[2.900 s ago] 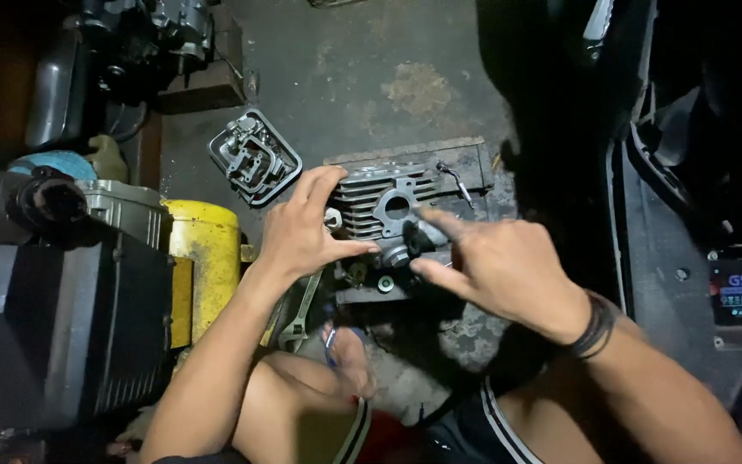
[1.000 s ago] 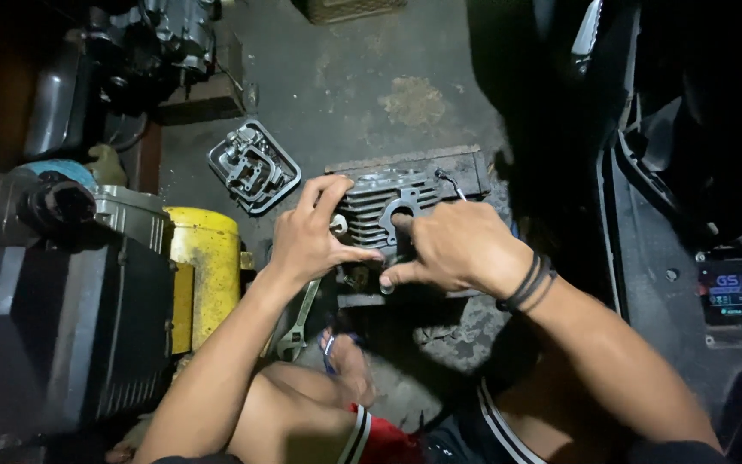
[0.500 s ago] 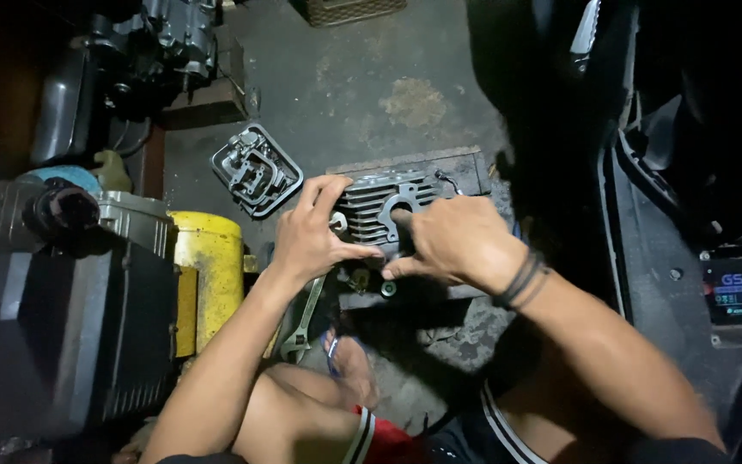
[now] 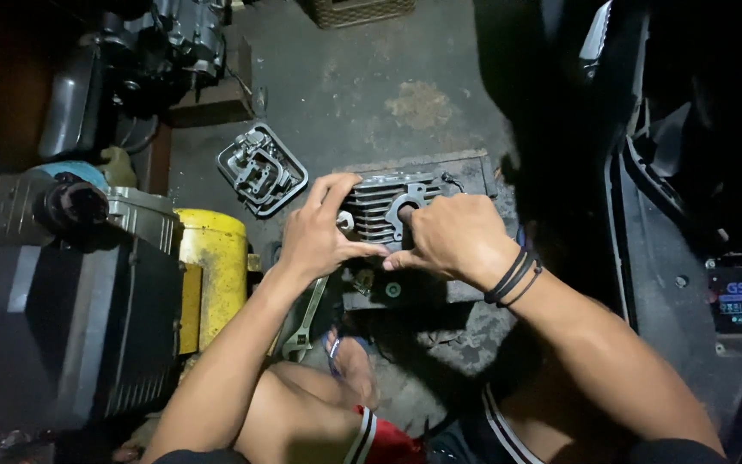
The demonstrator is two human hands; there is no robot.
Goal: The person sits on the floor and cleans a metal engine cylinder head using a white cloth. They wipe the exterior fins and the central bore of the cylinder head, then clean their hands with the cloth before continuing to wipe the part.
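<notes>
Finned engine block [image 4: 384, 206] on a wooden board [image 4: 461, 172] on the floor, dead ahead, both hands on it.

Long axis runs left-right. Left hand [image 4: 318, 236] clamps the left end; right hand [image 4: 453, 236] presses over the round opening, equally near. Wrench [image 4: 307, 314] lies below the left wrist.

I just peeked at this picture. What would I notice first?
Two bare hands in the middle: the left hand and right hand both press on a grey finned engine part on the concrete floor. To the left sits a bright yellow machine, with a wrench lying beside it.
</notes>
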